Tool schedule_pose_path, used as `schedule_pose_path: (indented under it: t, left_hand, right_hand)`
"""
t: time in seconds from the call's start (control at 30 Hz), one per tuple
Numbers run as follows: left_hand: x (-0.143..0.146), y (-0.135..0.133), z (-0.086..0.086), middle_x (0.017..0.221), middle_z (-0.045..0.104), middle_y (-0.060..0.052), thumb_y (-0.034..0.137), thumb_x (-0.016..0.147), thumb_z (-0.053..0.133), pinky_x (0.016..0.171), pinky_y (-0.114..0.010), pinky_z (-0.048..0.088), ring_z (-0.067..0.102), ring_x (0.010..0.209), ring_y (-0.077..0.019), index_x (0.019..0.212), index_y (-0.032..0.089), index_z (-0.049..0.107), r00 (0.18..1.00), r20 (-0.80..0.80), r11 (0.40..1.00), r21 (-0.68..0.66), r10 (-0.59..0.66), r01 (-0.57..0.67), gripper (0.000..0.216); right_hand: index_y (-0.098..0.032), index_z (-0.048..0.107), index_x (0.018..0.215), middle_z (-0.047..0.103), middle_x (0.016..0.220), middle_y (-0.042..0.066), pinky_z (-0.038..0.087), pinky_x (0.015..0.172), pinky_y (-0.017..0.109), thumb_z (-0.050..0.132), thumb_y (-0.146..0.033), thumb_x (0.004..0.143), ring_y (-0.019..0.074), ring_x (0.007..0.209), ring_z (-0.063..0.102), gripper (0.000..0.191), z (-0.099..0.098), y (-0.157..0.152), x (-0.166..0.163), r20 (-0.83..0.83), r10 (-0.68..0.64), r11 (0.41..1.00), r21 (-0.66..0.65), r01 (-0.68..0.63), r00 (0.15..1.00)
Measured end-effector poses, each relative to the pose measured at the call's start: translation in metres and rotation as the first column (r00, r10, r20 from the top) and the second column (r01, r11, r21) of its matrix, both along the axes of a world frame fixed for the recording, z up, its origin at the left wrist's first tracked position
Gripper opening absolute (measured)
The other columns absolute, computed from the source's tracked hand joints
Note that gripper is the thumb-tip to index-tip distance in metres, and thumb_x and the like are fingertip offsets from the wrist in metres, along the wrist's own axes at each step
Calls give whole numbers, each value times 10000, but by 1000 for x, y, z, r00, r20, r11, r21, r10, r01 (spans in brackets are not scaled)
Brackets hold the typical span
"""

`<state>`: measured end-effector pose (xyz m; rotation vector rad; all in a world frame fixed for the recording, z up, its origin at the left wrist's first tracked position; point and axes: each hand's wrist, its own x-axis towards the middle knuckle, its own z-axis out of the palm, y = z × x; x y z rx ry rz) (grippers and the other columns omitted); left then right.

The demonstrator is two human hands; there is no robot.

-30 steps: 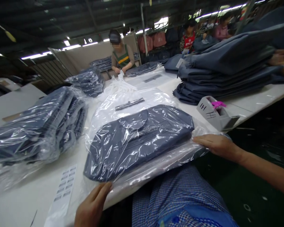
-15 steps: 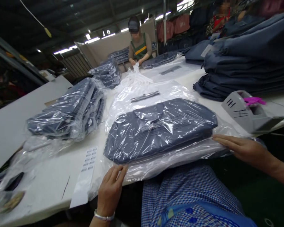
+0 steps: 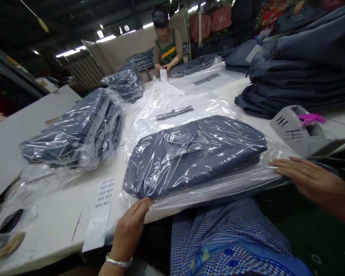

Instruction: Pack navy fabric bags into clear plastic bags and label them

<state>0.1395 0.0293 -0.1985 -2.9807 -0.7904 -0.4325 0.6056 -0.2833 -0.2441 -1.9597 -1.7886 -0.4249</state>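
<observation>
A dark blue fabric bag (image 3: 195,161) lies flat inside a clear plastic bag (image 3: 207,195) at the table's front edge, its flap and stitched panel showing through the shiny film. My left hand (image 3: 132,226) has its fingers bent together on the plastic at the near left corner; the fingertips are partly hidden. On the right, my right hand (image 3: 316,184) lies with fingers stretched out flat over the loose end of the plastic. Behind the blue bag, more clear plastic bags (image 3: 215,101) are spread out, with a dark printed strip (image 3: 174,113) visible.
Plastic-wrapped blue bags (image 3: 74,130) are piled at left. Unwrapped blue bags (image 3: 301,84) form a tall stack at right, behind a grey dispenser (image 3: 290,130) with a pink item (image 3: 312,119). A label sheet (image 3: 102,211) lies front left. A co-worker (image 3: 168,46) stands across the table.
My right hand has slid slightly outward to the right along the plastic. My left hand's fingers are more bent at the corner. The view has shifted slightly.
</observation>
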Motion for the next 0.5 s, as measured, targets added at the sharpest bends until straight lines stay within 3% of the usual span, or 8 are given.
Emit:
schedule_pose_path:
  t: [0.17, 0.3, 0.4, 0.5]
  left_hand:
    - [9, 22, 20, 1210, 703, -7, 311, 958, 419, 945, -295, 534, 665, 1103, -193, 1235, 257, 618, 985, 15, 963, -216, 171, -164, 345]
    - [12, 33, 32, 1121, 739, 35, 306, 960, 397, 871, -255, 544, 695, 1031, -177, 1217, 305, 638, 986, -123, 904, -399, 111, -151, 353]
    - [10, 32, 29, 1067, 754, 35, 303, 969, 379, 764, -245, 561, 724, 923, -182, 1263, 316, 604, 979, -167, 931, -322, 121, -170, 370]
    - [5, 30, 17, 1143, 732, -3, 281, 967, 396, 738, -244, 566, 725, 921, -197, 1256, 270, 612, 986, -108, 988, -70, 128, -136, 361]
  right_hand:
    - [-399, 421, 1454, 565, 1390, -15, 338, 1177, 433, 422, -183, 924, 228, 1233, 567, 573, 25, 8, -7, -36, -33, 997, 64, 35, 999]
    - [-353, 388, 1484, 574, 1381, -16, 354, 1161, 295, 392, -156, 906, 179, 1153, 625, 611, 8, 4, -5, -60, 17, 999, 32, -15, 998]
    - [-336, 442, 1456, 650, 1285, -4, 463, 1063, 266, 453, -206, 905, 184, 1030, 687, 567, -11, -5, 2, -68, 27, 999, 32, -24, 997]
    - [-301, 588, 1333, 728, 1125, 25, 558, 891, 287, 528, -285, 908, 204, 894, 723, 430, -20, -9, 10, -8, -13, 997, 78, 13, 1000]
